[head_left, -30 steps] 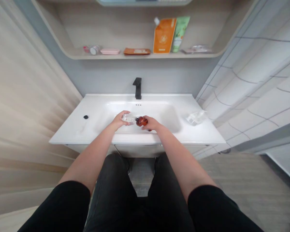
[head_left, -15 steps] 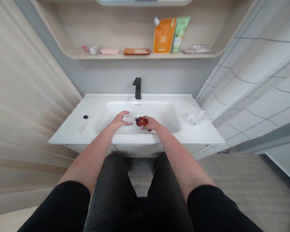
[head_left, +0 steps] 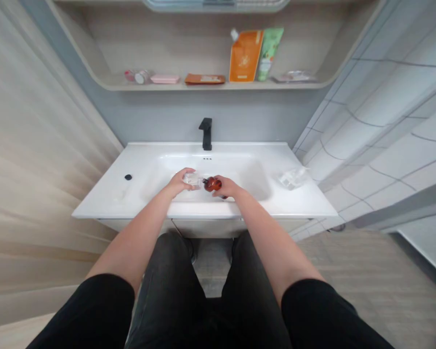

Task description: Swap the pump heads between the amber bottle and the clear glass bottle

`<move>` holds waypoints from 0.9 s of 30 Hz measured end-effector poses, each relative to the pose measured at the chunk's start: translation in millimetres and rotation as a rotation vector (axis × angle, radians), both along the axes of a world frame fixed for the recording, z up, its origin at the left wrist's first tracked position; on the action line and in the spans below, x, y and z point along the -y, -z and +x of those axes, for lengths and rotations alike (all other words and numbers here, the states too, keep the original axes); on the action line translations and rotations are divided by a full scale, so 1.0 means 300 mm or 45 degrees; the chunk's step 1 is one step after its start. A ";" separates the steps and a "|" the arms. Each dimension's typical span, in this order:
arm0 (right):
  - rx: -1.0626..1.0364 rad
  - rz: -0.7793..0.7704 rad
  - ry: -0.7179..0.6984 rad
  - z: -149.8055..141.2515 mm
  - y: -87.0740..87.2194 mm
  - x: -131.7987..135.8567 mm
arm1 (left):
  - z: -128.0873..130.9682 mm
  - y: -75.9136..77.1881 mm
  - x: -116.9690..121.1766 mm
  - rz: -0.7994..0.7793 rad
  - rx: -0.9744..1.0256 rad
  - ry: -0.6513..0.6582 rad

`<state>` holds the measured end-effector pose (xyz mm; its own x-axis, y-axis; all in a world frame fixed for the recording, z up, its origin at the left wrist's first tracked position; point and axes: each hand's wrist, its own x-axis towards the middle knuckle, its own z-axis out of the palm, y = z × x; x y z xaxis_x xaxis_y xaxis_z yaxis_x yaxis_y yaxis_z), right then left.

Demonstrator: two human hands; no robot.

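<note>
Left hand [head_left: 177,183] closed narrowly around one small clear plastic container [head_left: 192,180], held over the bowl of a white washbasin [head_left: 203,209]. Right hand [head_left: 228,186] closed around one amber bottle [head_left: 212,184], tilted, neck pointing left toward the container. Gap between the two held items very narrow; contact not determinable from this view. Both hands near the bowl's front edge, just behind the front rim, and well apart from the rear wall and one black faucet [head_left: 205,133]. Open room on the bowl's left side, out to the bowl wall; similar room to the right of the right hand; further room toward the rear. Height above the bowl floor not determinable. Count on the basin deck: one faucet; one round black stopper knob [head_left: 128,177], left of the bowl; one crumpled clear plastic wrapper [head_left: 293,178], right of the bowl, near the deck's edge beside the tiled wall [head_left: 385,121]. Count on the wood-toned wall shelf [head_left: 218,85]: seven items, namely one orange pouch [head_left: 245,55], one green tube [head_left: 270,53], one pink soap box [head_left: 164,79], one brown packet [head_left: 204,79], one small white container [head_left: 142,77], one small pink item [head_left: 130,75] and one flat clear packet [head_left: 294,77].
</note>
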<state>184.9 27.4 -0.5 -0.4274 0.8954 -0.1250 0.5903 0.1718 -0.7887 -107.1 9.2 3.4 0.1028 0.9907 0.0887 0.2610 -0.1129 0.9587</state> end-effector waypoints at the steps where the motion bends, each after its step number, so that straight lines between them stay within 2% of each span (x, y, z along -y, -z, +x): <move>1: 0.004 0.001 -0.001 0.000 0.001 -0.001 | 0.000 -0.001 0.001 -0.006 -0.005 -0.004; 12: 0.027 0.053 -0.023 0.001 0.015 -0.011 | -0.001 -0.002 0.000 -0.003 0.024 0.012; 18: 0.012 0.007 -0.027 0.002 0.011 -0.007 | -0.004 0.000 -0.001 0.009 0.010 0.020; 27: 0.013 0.087 -0.035 -0.001 0.031 -0.023 | -0.010 0.013 -0.013 -0.004 0.030 0.038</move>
<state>184.7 34.3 -9.7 -0.4511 0.8898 -0.0687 0.5927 0.2411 -0.7685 -110.0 13.2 -0.5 0.1302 0.9876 0.0881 0.2347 -0.1171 0.9650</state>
